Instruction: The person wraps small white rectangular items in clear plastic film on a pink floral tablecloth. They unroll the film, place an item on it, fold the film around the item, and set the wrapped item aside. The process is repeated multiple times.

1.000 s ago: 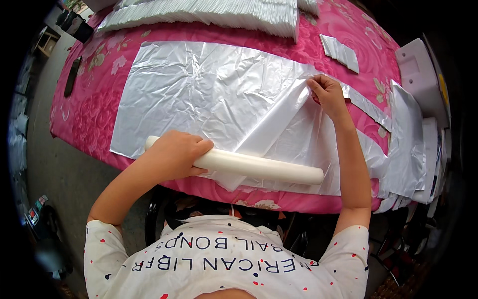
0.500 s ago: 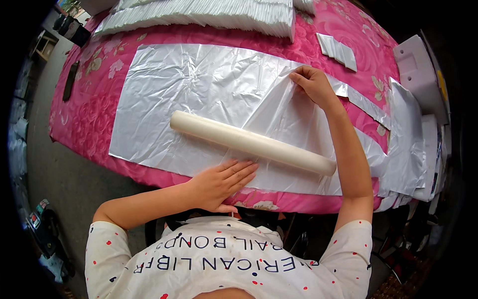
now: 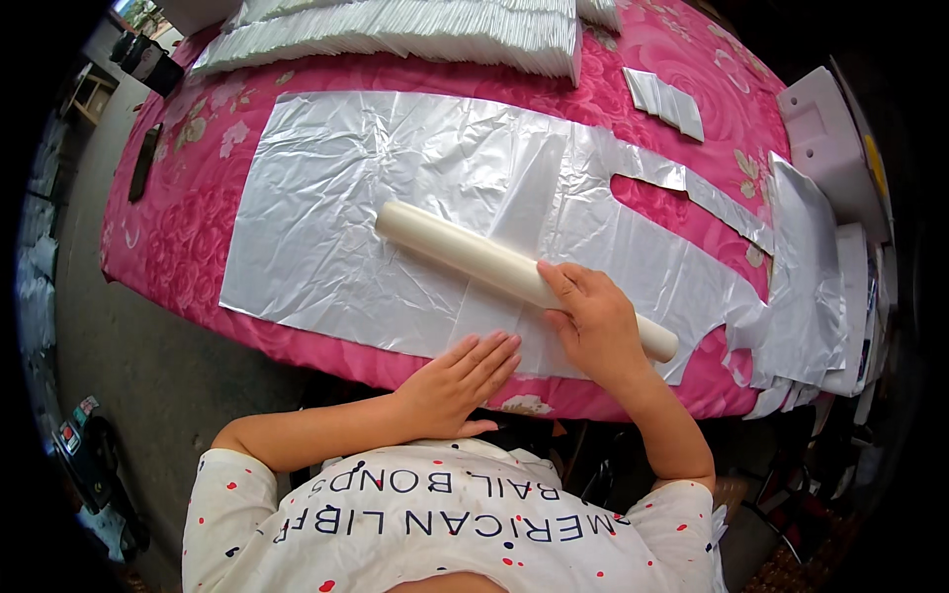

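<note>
The white roll (image 3: 514, 274) lies on the plastic sheet (image 3: 395, 188), its long axis running from 10 to 4 o'clock. The right hand (image 3: 593, 321) rests on its lower end, fingers open and flat. The left hand (image 3: 460, 381), also flat, sits at 7 o'clock from the roll, apart, at the pink-covered bench (image 3: 178, 247) edge.

A small home workshop for plastic bags: a table under a pink floral tablecloth (image 3: 198, 237) carries a cut plastic sheet (image 3: 395, 188), stacked finished bags (image 3: 415, 25) and bare concrete floor (image 3: 129, 356) alongside
</note>
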`<state>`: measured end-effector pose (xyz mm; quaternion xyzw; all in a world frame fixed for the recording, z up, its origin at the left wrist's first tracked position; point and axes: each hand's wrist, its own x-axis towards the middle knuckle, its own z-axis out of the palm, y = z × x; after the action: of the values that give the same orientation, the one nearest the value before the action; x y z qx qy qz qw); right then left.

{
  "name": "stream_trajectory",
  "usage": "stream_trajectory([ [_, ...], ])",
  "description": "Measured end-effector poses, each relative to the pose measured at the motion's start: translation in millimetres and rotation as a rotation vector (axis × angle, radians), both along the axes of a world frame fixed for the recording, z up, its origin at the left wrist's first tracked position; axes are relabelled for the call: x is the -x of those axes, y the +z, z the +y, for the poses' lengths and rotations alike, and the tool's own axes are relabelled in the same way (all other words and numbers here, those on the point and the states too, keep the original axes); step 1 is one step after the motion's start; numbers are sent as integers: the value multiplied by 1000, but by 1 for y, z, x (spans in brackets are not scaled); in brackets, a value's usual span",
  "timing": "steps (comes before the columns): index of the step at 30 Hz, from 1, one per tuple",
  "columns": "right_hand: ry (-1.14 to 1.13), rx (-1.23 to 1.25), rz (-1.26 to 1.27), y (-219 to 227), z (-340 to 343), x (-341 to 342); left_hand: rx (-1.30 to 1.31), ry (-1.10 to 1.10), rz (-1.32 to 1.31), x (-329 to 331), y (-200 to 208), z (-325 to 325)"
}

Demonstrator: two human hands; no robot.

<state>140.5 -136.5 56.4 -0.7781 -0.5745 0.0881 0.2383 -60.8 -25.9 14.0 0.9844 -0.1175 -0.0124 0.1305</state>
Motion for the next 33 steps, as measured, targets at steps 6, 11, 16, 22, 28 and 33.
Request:
stream_trajectory([
  [6,-451,-83,-184,-7,-39,-82,182,-122,25,-3,9,21],
  [11,-299,-116,-119,7,-42,-50,105,-175,80,0,3,31],
  [16,11,-19,-162,6,-18,19,-120,-103,-73,3,-1,6],
  [22,84,-137,-233,-15,30,1,-103,-68,-66,12,-8,-5],
  [28,-6,-239,-318,-23,92,-72,-1,-124,-89,13,-6,4],
  [33,188,-176,-138,-12,71,-50,-22,-91,-102,19,-2,19],
])
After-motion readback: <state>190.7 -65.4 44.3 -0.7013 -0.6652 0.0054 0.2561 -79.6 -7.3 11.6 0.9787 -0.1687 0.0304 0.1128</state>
